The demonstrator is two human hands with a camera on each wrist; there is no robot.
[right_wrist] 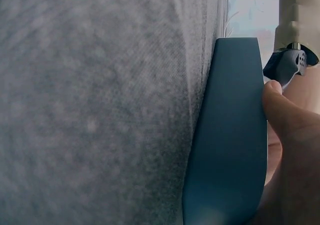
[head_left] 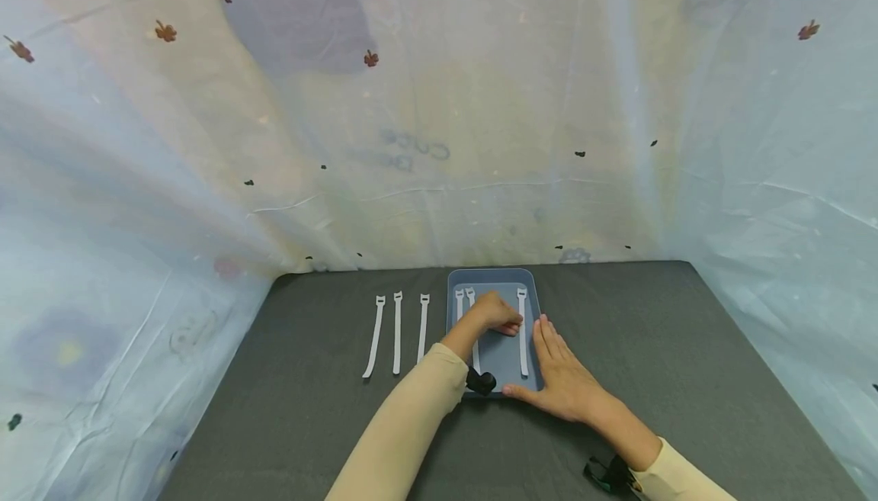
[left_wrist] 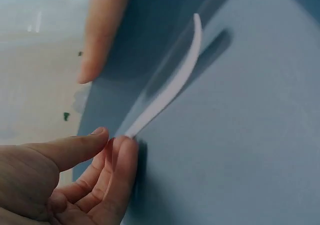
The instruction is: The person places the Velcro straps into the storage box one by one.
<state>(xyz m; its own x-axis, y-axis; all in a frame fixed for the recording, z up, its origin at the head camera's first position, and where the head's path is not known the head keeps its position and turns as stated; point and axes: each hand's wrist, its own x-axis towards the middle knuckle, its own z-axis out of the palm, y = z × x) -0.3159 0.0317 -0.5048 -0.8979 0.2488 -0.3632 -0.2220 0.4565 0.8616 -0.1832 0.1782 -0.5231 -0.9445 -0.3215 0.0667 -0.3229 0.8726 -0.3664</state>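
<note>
My left hand [head_left: 495,313] reaches into a blue-grey tray [head_left: 504,360] and pinches a white cable strap [head_left: 523,352] near its slotted head, along the tray's right side. In the left wrist view the strap [left_wrist: 172,87] curves away from the fingertips over the tray floor. My right hand [head_left: 565,380] lies at the tray's near right corner, fingers straight along the right rim and thumb spread over the near edge. The right wrist view shows that thumb [right_wrist: 280,105] against the upper edge of the tray wall [right_wrist: 227,130]. Left of my left hand, two more straps [head_left: 475,352] lie in the tray, partly hidden by the arm.
Three similar white straps [head_left: 397,333] lie side by side on the dark grey tabletop [head_left: 309,394], left of the tray; the nearest one is partly covered by the left sleeve [head_left: 411,417]. Pale plastic sheeting [head_left: 439,211] hangs behind and at both sides of the table.
</note>
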